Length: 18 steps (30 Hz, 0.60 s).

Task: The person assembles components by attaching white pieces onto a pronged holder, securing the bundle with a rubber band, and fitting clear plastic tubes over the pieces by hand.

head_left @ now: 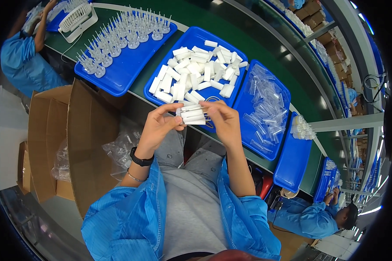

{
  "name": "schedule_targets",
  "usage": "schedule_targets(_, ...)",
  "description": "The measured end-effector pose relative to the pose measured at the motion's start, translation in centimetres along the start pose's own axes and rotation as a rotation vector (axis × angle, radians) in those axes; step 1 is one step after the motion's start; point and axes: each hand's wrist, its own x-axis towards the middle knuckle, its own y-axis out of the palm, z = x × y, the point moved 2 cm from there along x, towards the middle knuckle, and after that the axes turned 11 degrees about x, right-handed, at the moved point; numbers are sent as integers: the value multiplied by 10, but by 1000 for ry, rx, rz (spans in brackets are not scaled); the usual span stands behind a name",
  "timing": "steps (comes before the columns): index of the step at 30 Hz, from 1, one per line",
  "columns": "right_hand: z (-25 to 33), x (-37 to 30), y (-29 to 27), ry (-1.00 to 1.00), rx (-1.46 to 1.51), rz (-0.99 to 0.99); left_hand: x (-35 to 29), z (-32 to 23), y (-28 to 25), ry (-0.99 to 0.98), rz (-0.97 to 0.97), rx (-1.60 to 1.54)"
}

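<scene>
You've got the long green bench (pixel 196 17) running across in front of you, and an open cardboard box (pixel 69 139) down at your left. On the bench sit three blue trays: one (pixel 130 65) full of clear spiked pieces standing upright, the middle tray (pixel 191 37) heaped with loose white tubes (pixel 196 71), and one (pixel 248 104) with clear caps. Judging by that heap, most of the work looks undone. Your left hand (pixel 154 128) and right hand (pixel 224 119) are both closed on a small bundle of white tubes (pixel 192 115), pinched between the fingertips just above your lap, near the middle tray's front edge.
</scene>
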Motion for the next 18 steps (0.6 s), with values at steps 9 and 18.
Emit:
schedule_targets(9,-24,35,-3,-331,-864,10,-2,-3,-6,25,-141,-76)
schedule_targets(18,-30,38,1,-299,-940,15,-1,-1,-5,85,-159,-97)
